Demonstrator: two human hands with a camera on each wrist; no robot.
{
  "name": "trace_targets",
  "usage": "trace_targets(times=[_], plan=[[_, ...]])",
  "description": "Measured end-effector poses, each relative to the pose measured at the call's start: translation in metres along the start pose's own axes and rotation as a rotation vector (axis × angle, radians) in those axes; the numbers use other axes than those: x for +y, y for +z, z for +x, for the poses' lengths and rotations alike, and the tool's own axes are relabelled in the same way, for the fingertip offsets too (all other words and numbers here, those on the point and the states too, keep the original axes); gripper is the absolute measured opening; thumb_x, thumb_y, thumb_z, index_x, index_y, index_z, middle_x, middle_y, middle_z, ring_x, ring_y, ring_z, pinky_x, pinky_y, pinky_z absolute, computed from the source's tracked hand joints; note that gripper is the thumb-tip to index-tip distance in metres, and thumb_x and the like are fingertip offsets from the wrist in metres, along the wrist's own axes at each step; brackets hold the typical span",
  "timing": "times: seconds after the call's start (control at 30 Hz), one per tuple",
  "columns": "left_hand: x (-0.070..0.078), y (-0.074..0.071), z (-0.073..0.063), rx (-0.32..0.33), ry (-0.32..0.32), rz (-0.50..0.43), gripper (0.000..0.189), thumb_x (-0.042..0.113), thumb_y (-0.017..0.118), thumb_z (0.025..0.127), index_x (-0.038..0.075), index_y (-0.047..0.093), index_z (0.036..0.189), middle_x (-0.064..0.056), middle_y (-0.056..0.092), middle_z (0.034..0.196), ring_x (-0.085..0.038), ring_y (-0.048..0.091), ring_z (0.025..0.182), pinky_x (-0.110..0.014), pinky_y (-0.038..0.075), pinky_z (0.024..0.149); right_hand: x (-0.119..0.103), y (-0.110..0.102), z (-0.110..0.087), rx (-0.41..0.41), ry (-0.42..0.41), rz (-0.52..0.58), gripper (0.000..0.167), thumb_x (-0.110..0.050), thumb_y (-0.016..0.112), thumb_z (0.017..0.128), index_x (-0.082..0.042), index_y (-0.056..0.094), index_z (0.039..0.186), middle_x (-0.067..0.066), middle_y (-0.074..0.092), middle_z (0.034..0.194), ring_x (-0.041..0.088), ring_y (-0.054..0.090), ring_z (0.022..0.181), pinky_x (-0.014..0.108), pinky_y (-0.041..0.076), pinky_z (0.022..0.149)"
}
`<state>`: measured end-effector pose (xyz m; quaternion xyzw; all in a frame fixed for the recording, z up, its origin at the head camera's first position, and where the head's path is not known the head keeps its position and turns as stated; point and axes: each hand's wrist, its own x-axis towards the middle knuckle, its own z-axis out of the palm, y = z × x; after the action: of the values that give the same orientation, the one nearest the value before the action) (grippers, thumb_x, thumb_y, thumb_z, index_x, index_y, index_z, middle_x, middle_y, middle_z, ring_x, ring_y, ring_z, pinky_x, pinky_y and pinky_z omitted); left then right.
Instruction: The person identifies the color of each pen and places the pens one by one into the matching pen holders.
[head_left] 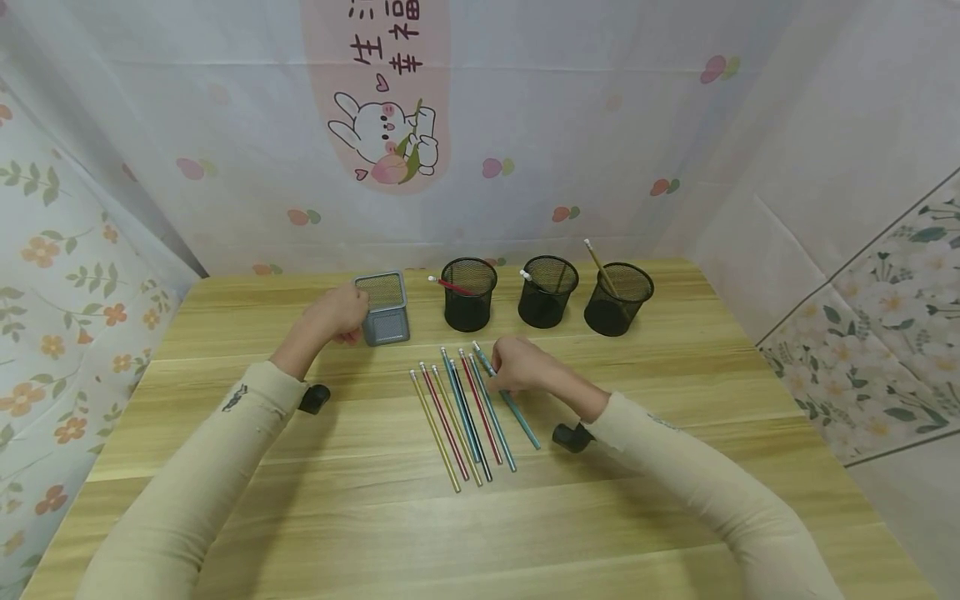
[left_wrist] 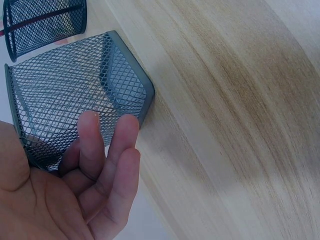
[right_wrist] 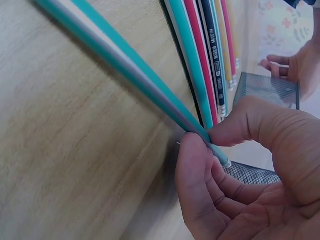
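My right hand (head_left: 521, 365) pinches a teal pencil (right_wrist: 130, 60) between thumb and index finger near its eraser end. The pencil slants at the right of a row of several pencils (head_left: 446, 425), teal, red, black and yellow, lying on the table. At the back left, my left hand (head_left: 341, 312) holds the near-left rim of a square grey mesh pen holder (head_left: 389, 327). In the left wrist view, the other fingers are loosely bent beside its mesh wall (left_wrist: 60, 100); the exact thumb contact is partly hidden.
To the right of the grey holder stand three round black mesh cups: one cup (head_left: 467, 312) with a red pencil, a middle cup (head_left: 542, 308) with a white-tipped pencil, and a right cup (head_left: 611, 317) with a yellow pencil. A printed curtain (head_left: 525, 125) hangs behind the wooden table (head_left: 360, 517).
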<state>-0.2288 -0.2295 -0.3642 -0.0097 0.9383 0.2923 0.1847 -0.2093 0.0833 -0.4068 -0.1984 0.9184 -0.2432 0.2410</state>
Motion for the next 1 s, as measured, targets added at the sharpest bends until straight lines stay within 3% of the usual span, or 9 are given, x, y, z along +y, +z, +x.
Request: trace_targets(times=[0.53, 0.73, 1.0], plan=[[0.000, 0.000, 0.000, -0.001, 0.005, -0.002, 0.056, 0.021, 0.017, 0.110, 0.000, 0.058, 0.079, -0.015, 0.067, 0.069, -0.031, 0.067, 0.067, -0.042, 0.056, 0.065, 0.001, -0.011, -0.008, -0.018, -0.020, 0.028, 0.014, -0.007, 0.071, 0.086, -0.005, 0.058, 0.080, 0.007, 0.061, 0.072, 0.025, 0.068, 0.058, 0.029, 0.050, 0.056], [0.000, 0.000, -0.001, -0.012, -0.002, -0.011, 0.055, 0.023, 0.017, 0.111, -0.003, 0.057, 0.084, -0.015, 0.067, 0.071, -0.031, 0.067, 0.069, -0.042, 0.056, 0.066, 0.002, -0.012, -0.010, -0.021, -0.042, 0.062, 0.012, -0.006, 0.070, 0.086, -0.004, 0.059, 0.082, 0.005, 0.060, 0.066, 0.026, 0.067, 0.056, 0.029, 0.048, 0.054], [0.000, 0.000, -0.001, -0.010, 0.002, -0.018, 0.055, 0.022, 0.017, 0.112, -0.003, 0.057, 0.083, -0.015, 0.066, 0.069, -0.033, 0.067, 0.069, -0.043, 0.056, 0.067, 0.002, -0.014, -0.015, -0.022, -0.089, 0.145, 0.011, -0.003, 0.066, 0.087, -0.003, 0.055, 0.087, -0.001, 0.047, 0.057, 0.013, 0.048, 0.046, 0.026, 0.038, 0.048]])
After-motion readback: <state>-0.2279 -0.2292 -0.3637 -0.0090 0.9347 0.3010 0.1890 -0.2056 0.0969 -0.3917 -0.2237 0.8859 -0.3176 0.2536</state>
